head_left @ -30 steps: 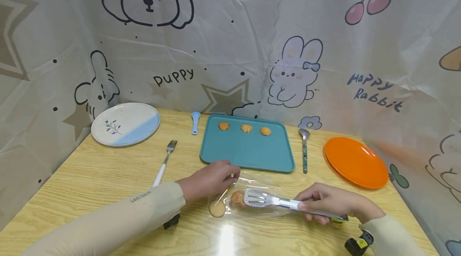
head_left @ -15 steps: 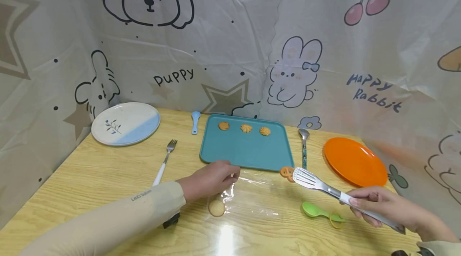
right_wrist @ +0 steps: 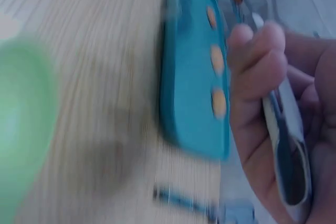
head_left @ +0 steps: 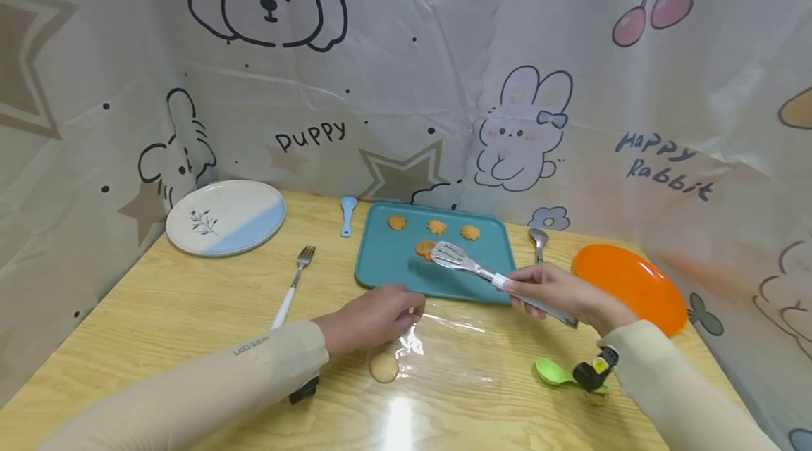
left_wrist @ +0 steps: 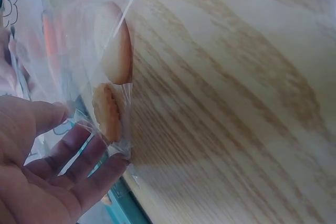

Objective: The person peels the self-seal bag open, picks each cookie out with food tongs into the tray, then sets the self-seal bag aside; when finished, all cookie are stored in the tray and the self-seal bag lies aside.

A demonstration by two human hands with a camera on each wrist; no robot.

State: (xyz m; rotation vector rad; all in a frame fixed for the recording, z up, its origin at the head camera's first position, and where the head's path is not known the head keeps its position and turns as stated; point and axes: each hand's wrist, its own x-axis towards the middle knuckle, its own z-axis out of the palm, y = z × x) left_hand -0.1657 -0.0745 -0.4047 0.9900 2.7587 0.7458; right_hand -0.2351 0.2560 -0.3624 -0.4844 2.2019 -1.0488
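My right hand [head_left: 564, 292] grips a pair of metal tongs [head_left: 485, 274] by the white handle. At their tips a pretzel-shaped cookie [head_left: 423, 249] is held over the teal tray [head_left: 390, 268]. Along the tray's back lie a round cookie [head_left: 397, 223], a star-shaped cookie [head_left: 436, 226] and a swirled cookie [head_left: 470, 232]. My left hand [head_left: 374, 317] pinches the edge of a clear plastic bag [head_left: 453, 349] in front of the tray. Inside the bag are a smooth round cookie [left_wrist: 114, 45] and a ridged cookie [left_wrist: 107, 113], both seen in the left wrist view.
A white-and-blue plate [head_left: 225, 215], a fork [head_left: 293, 289] and a blue spoon [head_left: 347, 215] lie left of the tray. To its right are a metal spoon [head_left: 538, 239] and an orange plate [head_left: 628, 289]. A green spoon [head_left: 553, 371] lies near my right forearm.
The tongs have lifted the pretzel cookie from the bag, swung right, then moved left and forward over the tray. The left hand has stayed at the bag.
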